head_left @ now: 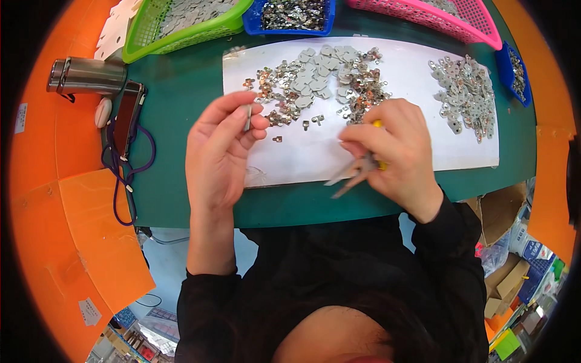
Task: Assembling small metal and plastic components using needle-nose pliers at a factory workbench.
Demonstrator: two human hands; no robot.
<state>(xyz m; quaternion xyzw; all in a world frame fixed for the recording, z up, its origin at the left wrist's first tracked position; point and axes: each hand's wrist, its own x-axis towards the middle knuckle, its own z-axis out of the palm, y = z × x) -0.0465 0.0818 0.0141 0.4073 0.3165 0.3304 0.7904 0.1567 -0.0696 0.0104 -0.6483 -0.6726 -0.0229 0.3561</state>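
My left hand (218,142) is raised over the left side of a white sheet (296,166). Thumb and fingertips pinch a small flat grey piece (248,117), seen nearly edge-on. Gripped in my right hand (400,148) is a pair of pliers (356,171) with yellow handles, blurred, its jaws apart and pointing down-left. Nothing sits between the jaws. Beyond both hands lies a heap of flat grey plates (315,74), with small shiny metal clips (370,91) around it. A few loose clips (278,139) lie nearer to me.
A pile of grey pieces with metal parts (466,97) covers the sheet's right side. Along the far edge stand a green basket (200,37), a blue tray (289,31) and a pink basket (436,24). A smaller blue tray (507,69), steel flask (91,75) and phone (128,115) flank the sheet.
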